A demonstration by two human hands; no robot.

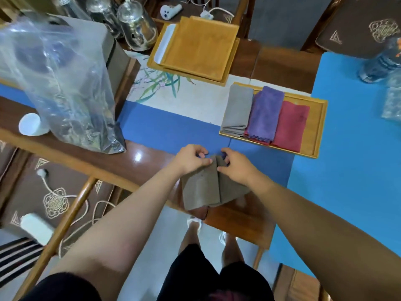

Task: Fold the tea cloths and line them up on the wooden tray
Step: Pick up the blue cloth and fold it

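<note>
Blue matting (338,170) covers the table's near end, where the brown cloth (201,187) hangs over the edge; left hand (191,158) and right hand (235,165) each pinch its top corners. Best to match edges before creasing. Beyond lies the wooden tray (315,127), with grey, purple and red cloths lined up

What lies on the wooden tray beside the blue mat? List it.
Three folded cloths on the wooden tray: grey cloth, purple cloth, red cloth. The purple cloth overlaps something red; the tray floor beneath is hidden.
</note>
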